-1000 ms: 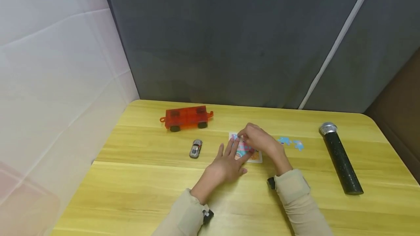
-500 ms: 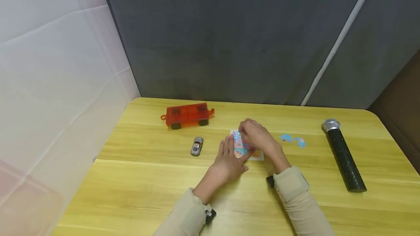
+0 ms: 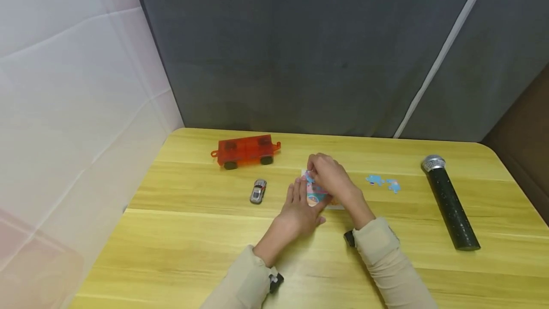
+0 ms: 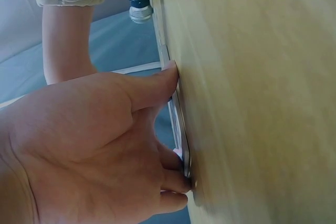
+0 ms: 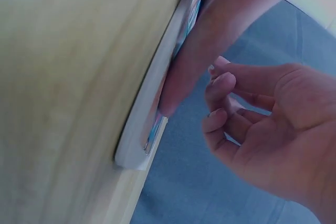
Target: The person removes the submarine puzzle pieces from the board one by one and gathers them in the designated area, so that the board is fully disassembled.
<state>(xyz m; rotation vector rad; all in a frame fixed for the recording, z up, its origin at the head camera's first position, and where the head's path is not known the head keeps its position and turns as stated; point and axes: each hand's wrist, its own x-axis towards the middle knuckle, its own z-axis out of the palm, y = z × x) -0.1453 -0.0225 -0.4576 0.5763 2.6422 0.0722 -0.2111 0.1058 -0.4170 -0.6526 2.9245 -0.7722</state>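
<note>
A small jigsaw puzzle (image 3: 314, 198) in a white-edged tray lies on the table, its pink, blue and teal picture partly covered by both hands. My left hand (image 3: 298, 218) rests on its left and near part, fingers extended and thumb spread along the near edge. Above the puzzle's far left part is my right hand (image 3: 330, 175), fingers bent and fingertips together. In the right wrist view, a tiny pale edge of a puzzle piece (image 5: 211, 68) shows between thumb and fingertip, mostly hidden. Two loose blue puzzle pieces (image 3: 374, 180) lie to the right of the hands.
A see-through red toy wagon (image 3: 245, 150) with black wheels stands at the back left. Closer in is a silver toy car (image 3: 258, 191). A black microphone (image 3: 451, 209) lies at the right. A dark grey panel (image 3: 291, 51) rises behind the table.
My right hand has shifted slightly left over the puzzle's far left part, its fingertips still together. The left hand stays on the puzzle. The whole head view has shifted a little.
</note>
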